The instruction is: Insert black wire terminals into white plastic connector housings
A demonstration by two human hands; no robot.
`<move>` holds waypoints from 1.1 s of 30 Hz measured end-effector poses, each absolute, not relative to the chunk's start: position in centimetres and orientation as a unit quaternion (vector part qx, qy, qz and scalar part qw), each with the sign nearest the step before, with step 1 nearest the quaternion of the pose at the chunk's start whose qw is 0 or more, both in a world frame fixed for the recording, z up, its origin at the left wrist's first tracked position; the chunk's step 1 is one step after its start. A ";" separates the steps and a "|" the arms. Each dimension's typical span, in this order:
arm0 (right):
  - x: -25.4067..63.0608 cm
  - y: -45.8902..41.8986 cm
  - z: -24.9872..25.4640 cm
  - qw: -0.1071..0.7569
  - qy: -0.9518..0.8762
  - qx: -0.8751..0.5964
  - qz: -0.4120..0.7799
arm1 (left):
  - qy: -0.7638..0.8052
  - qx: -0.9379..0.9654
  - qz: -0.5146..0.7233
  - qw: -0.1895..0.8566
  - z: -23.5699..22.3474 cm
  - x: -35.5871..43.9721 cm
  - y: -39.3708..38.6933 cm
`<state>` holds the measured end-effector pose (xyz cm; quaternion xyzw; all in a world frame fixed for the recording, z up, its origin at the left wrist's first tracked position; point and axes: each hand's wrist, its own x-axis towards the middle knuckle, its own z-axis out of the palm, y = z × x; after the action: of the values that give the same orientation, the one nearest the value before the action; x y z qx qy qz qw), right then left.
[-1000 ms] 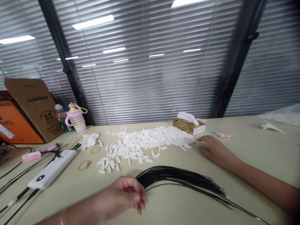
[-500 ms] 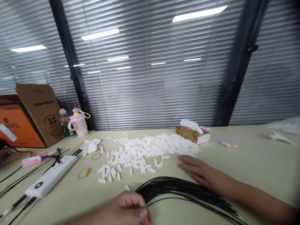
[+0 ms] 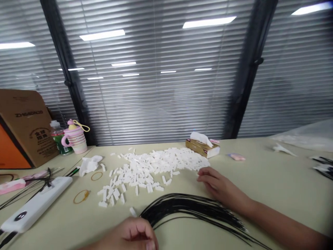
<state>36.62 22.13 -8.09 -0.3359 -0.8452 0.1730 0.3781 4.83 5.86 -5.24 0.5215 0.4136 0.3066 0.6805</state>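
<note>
Fingers curled now where they lay flat a moment before, the right hand [image 3: 221, 185] rests on the pale cream tabletop [image 3: 262, 180], gripping nothing, its fingertips just beside the lower edge of a heap of small white rectangular plastic pieces [image 3: 153, 166]. At the bottom of the view, the left hand [image 3: 132, 234] sits at the gathered end of a fanned bundle of thin black wires [image 3: 192, 208], its fingers bent toward the palm; whether they pinch the wires cannot be told. The bundle lies flat on the table and sweeps rightward beneath the right hand. One loose white plastic piece [image 3: 133, 211] lies just above the left hand. Left of the heap are a crumpled white paper tissue [image 3: 90, 165], a thin amber rubber band [image 3: 81, 202] and a white power bank [image 3: 33, 205]. Beyond the heap stands a gold tissue box [image 3: 202, 148], and farther left a pink-and-white mug [image 3: 78, 140].
</note>
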 end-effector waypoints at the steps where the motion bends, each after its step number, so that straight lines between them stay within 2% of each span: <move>1: 36.6 21.9 -7.7 0.400 -0.826 -0.346 0.194 | 0.408 0.525 0.303 0.682 -5.3 4.9 5.9; 5: 35.5 19.1 -5.5 0.482 -0.714 -0.398 0.316 | 0.389 0.529 0.300 0.692 -5.1 5.1 6.0; 7: 34.0 16.5 -4.5 0.487 -0.643 -0.414 0.422 | 0.387 0.521 0.303 0.698 -4.8 5.2 5.8; 11: 29.8 10.9 -3.6 0.409 -0.491 -0.400 0.657 | 0.399 0.471 0.346 0.706 -4.2 5.8 4.6; 14: 27.2 8.5 -3.5 0.356 -0.386 -0.366 0.768 | 0.427 0.385 0.354 0.738 -3.8 6.4 3.8; 21: 25.4 8.6 -4.3 0.328 -0.292 -0.265 0.859 | 0.472 0.274 0.345 0.764 -2.7 6.9 3.4; 28: 24.6 8.7 -4.2 0.284 -0.301 -0.140 0.899 | 0.462 0.307 0.343 0.758 -2.9 7.0 3.8; 33: 24.8 9.4 -3.5 0.291 -0.335 -0.213 0.871 | 0.477 0.314 0.358 0.739 -3.2 7.0 3.6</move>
<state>24.81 9.36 -3.48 -0.2128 -0.3350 0.8705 0.2911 7.01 3.56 -3.24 0.3140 0.4769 0.3584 0.7386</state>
